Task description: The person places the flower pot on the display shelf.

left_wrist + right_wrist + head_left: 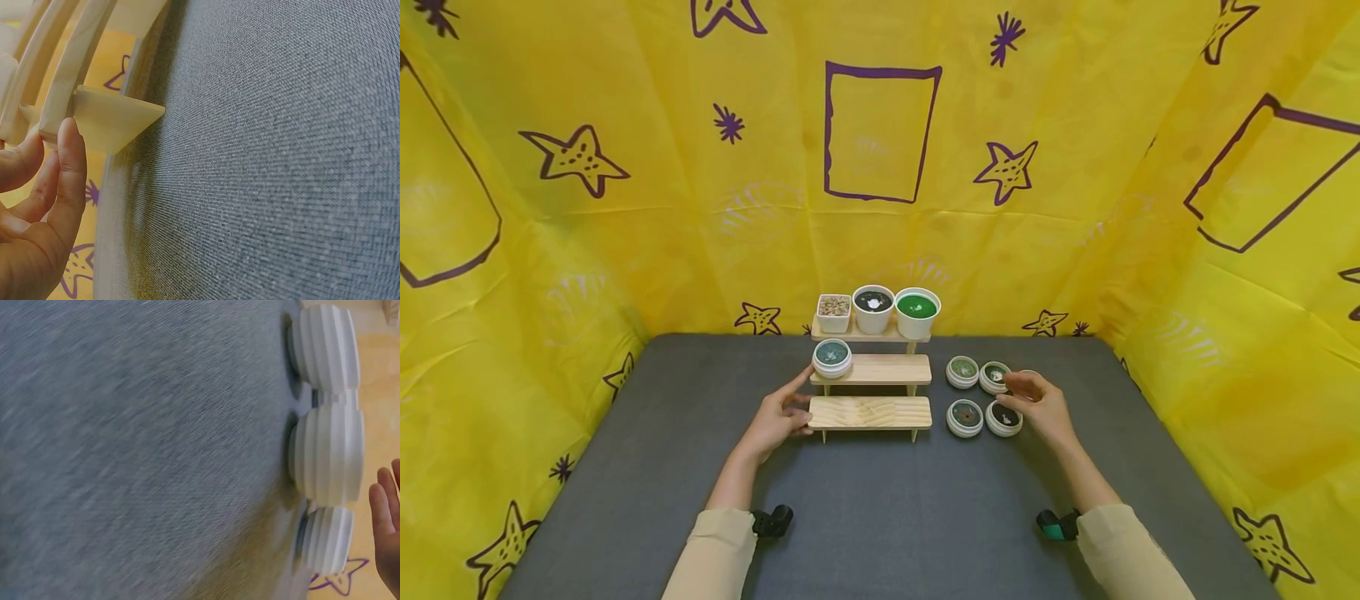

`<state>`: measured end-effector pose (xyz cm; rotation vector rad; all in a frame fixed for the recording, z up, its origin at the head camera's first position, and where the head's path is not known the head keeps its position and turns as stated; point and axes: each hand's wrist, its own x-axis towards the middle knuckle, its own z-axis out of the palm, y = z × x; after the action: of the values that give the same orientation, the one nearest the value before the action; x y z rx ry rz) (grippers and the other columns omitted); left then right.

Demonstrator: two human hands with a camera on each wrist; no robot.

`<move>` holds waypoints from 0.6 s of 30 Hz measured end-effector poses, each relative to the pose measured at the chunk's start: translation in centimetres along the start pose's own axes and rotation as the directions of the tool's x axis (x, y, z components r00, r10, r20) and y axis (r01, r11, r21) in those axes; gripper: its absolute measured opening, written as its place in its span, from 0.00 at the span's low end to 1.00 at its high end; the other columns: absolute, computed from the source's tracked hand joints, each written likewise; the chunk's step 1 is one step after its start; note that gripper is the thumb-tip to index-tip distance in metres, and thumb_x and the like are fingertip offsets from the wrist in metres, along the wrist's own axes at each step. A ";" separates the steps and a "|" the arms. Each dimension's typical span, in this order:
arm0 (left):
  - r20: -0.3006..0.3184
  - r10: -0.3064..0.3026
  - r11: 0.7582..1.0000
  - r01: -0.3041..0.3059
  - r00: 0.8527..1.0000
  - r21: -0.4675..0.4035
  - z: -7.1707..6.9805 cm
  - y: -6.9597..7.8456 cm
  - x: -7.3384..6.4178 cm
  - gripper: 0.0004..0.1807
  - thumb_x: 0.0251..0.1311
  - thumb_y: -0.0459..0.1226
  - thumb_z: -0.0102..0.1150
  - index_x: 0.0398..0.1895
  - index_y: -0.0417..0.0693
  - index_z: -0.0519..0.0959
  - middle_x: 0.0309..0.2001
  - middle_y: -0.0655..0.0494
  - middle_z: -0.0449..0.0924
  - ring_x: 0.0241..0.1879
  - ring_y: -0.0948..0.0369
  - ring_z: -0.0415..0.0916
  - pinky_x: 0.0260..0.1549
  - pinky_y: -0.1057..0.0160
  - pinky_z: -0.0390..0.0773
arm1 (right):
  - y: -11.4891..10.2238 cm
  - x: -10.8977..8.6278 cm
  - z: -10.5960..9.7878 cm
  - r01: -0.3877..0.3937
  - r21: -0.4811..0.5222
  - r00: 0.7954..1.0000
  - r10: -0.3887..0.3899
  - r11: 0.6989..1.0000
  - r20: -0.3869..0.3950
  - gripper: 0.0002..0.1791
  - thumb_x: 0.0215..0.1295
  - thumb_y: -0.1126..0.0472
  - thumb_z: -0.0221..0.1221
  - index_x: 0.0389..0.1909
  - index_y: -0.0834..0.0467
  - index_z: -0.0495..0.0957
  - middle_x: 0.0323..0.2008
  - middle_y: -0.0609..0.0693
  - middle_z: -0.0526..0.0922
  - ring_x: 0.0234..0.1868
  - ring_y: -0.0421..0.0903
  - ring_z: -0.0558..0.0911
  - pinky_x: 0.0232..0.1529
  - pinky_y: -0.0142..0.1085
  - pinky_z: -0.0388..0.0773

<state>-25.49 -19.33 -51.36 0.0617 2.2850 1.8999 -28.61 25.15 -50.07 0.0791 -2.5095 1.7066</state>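
My left hand [775, 421] is at the left end of a three-step wooden display stand [868, 412]. Its thumb and a finger pinch the end of the bottom board [65, 81], while the index finger reaches up to the middle board, close by a white round pot with a blue-green fill [832, 358]. Over on the right, my right hand [1037, 404] hovers above a group of small white ribbed pots, fingers loosely extended and holding nothing. Beneath its fingertips are a dark-filled pot [1003, 418] and a green-filled pot [995, 377]; another pot behind is mostly hidden by the hand.
On the top board stand a square pot of pebbles [833, 312], a dark-filled cup [873, 309] and a green-filled cup [917, 312]. A light-green pot [962, 372] and a grey-brown pot [965, 417] sit right of the stand. Yellow patterned cloth [880, 233] encloses the grey table [880, 517].
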 end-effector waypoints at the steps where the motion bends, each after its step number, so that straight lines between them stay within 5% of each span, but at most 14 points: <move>1: 0.000 0.000 1.000 0.000 1.000 -0.001 0.0 0.0 0.0 0.46 0.60 0.19 0.54 0.77 0.64 0.56 0.58 0.29 0.69 0.32 0.60 0.77 0.36 0.56 0.88 | 0.3 -0.1 -0.1 -0.009 -0.007 1.000 0.009 1.000 0.004 0.28 0.58 0.61 0.70 0.58 0.67 0.76 0.58 0.68 0.79 0.50 0.29 0.81 0.50 0.14 0.75; 18: -0.007 -0.009 1.000 0.009 1.000 0.003 -0.1 -0.1 0.0 0.46 0.60 0.19 0.54 0.77 0.66 0.57 0.58 0.29 0.69 0.33 0.60 0.78 0.35 0.58 0.88 | 3.0 -0.9 -1.5 -0.015 -0.003 1.000 0.016 1.000 0.020 0.29 0.58 0.62 0.69 0.59 0.68 0.75 0.58 0.70 0.79 0.48 0.30 0.83 0.47 0.16 0.77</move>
<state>-25.53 -19.40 -51.45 0.0452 2.2886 1.8958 -27.90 27.64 -52.36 0.0775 -2.5338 1.7164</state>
